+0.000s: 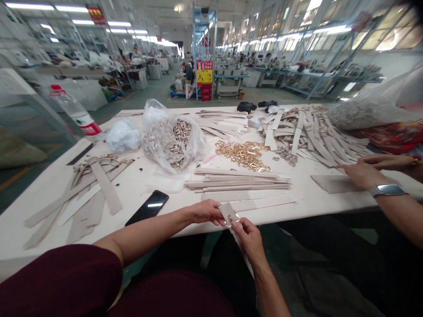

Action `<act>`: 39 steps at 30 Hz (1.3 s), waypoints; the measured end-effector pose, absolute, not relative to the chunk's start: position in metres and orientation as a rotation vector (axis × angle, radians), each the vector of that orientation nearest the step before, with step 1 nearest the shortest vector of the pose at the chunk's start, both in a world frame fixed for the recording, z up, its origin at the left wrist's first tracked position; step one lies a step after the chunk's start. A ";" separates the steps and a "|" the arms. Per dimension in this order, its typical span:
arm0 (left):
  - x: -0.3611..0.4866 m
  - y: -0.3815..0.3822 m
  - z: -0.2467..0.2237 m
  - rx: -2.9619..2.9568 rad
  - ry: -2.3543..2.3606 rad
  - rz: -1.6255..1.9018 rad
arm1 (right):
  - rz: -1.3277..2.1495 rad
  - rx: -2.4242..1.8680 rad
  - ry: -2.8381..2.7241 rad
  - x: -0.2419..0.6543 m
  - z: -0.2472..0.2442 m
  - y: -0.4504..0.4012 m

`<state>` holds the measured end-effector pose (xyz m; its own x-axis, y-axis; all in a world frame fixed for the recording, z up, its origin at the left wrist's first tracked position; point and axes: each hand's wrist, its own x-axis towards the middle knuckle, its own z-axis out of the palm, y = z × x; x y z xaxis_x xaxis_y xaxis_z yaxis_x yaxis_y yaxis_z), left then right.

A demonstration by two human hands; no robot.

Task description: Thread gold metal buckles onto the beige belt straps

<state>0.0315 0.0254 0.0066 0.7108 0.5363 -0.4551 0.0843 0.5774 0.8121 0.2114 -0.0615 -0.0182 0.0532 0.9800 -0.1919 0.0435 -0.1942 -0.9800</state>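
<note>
A beige strap point(228, 212) with a gold metal buckle point(231, 220) on it is held between my two hands at the table's front edge. My left hand point(209, 212) pinches the strap near its upper end, from the left. From the right, my right hand point(248, 237) grips it just below the buckle, and its long tail hangs toward my lap. Behind my hands lies a stack of flat beige strips point(241, 181). Beyond that stack is a loose pile of gold buckles point(243, 154).
On the left are a black phone point(148, 207), several buckled straps point(105, 185), a plastic bag of small beige parts point(173, 141) and a bottle point(77, 112). At right, a co-worker's hands point(366, 174) work beside a heap of straps point(313, 132) on the white table point(178, 209).
</note>
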 end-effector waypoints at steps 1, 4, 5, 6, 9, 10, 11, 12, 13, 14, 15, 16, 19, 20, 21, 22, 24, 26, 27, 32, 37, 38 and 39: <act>0.033 0.024 0.008 0.953 0.751 0.298 | 1.271 -1.433 -1.119 0.211 -0.016 -0.061; 0.034 0.021 0.011 0.989 0.759 0.309 | 1.266 -1.467 -1.092 0.209 -0.011 -0.061; 0.033 0.021 0.013 0.999 0.758 0.312 | 1.275 -1.463 -1.083 0.208 -0.011 -0.061; 0.031 0.021 0.015 1.008 0.752 0.316 | 1.281 -1.456 -1.080 0.208 -0.010 -0.062; 0.024 0.020 0.022 1.022 0.689 0.312 | 1.276 -1.457 -1.092 0.209 -0.012 -0.062; 0.022 0.019 0.024 1.028 0.669 0.305 | 1.270 -1.462 -1.094 0.209 -0.013 -0.063; 0.021 0.018 0.025 1.045 0.665 0.304 | 1.268 -1.466 -1.098 0.210 -0.014 -0.063; 0.021 0.017 0.024 1.073 0.683 0.314 | 1.265 -1.470 -1.105 0.209 -0.016 -0.064; 0.023 0.015 0.023 1.113 0.727 0.341 | 1.258 -1.473 -1.119 0.209 -0.017 -0.064; 0.026 0.012 0.020 1.162 0.791 0.387 | 1.238 -1.481 -1.136 0.208 -0.019 -0.065; 0.030 0.009 0.015 1.220 0.863 0.451 | 1.204 -1.496 -1.153 0.206 -0.020 -0.065; 0.034 0.006 0.011 1.284 0.930 0.522 | 1.157 -1.519 -1.164 0.204 -0.022 -0.065; 0.046 -0.005 0.001 1.435 1.033 0.706 | 1.031 -1.592 -1.131 0.196 -0.025 -0.065; 0.047 -0.007 0.001 1.457 1.032 0.733 | 1.019 -1.603 -1.103 0.194 -0.026 -0.065; 0.047 -0.008 0.003 1.450 1.010 0.731 | 1.024 -1.602 -1.077 0.193 -0.027 -0.064; 0.045 -0.008 0.006 1.410 0.959 0.691 | 1.039 -1.587 -1.059 0.192 -0.028 -0.064; 0.038 -0.006 0.014 1.258 0.801 0.542 | 1.092 -1.536 -1.046 0.194 -0.029 -0.065; 0.029 -0.004 0.022 1.061 0.701 0.448 | 1.158 -1.481 -1.064 0.197 -0.029 -0.066; 0.026 -0.004 0.025 0.978 0.692 0.454 | 1.191 -1.462 -1.080 0.198 -0.029 -0.066; 0.020 -0.021 0.023 0.729 0.596 0.397 | 1.316 -1.432 -1.187 0.198 -0.023 -0.072; 0.019 -0.040 0.009 0.695 0.698 0.419 | 1.410 -1.472 -1.249 0.189 -0.027 -0.083; 0.018 -0.043 0.006 0.699 0.728 0.434 | 1.453 -1.464 -1.234 0.188 -0.028 -0.085; 0.017 -0.045 0.003 0.703 0.748 0.441 | 1.505 -1.441 -1.214 0.188 -0.029 -0.087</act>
